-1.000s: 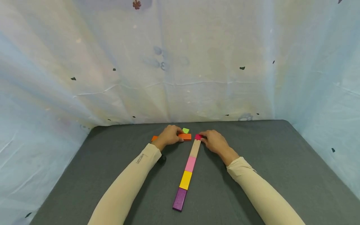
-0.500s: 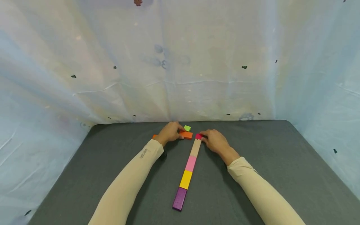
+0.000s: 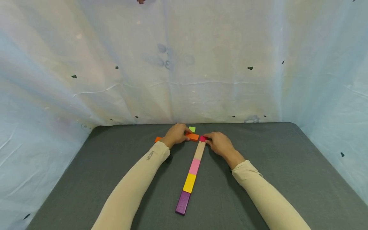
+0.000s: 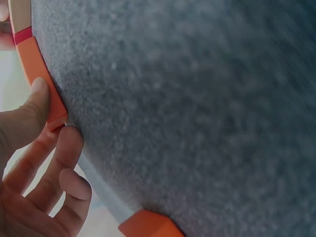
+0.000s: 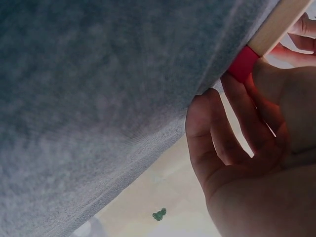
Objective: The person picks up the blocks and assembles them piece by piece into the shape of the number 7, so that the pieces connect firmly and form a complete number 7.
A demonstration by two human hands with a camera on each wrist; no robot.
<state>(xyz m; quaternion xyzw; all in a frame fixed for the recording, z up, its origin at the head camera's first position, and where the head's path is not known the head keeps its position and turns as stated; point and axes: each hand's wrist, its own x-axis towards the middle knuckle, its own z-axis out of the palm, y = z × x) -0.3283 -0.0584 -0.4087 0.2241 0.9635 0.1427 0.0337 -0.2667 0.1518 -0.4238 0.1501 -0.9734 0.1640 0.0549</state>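
Observation:
My left hand [image 3: 176, 134] pinches an orange block [image 3: 193, 137] between thumb and fingers, near the table's far edge. In the left wrist view, that orange block's far end meets the red block [image 4: 22, 35]. My right hand [image 3: 220, 144] holds the red block [image 5: 243, 64] with thumb and index finger. Toward me from the red one runs a straight line of blocks: plain wood [image 3: 199, 150], pink [image 3: 194, 166], yellow [image 3: 189, 182] and purple [image 3: 183, 203]. A light green block [image 3: 192, 129] lies just behind the held orange block.
A second orange block [image 3: 157, 139] lies left of my left hand, partly covered by the wrist. The dark grey table [image 3: 258, 179] reaches back to a pale sheet [image 3: 201, 64] that hangs behind it and at both sides.
My left hand has slid the orange block a little to the right, up to the red block. The green block has shifted slightly right and back. My right hand stays on the red block.

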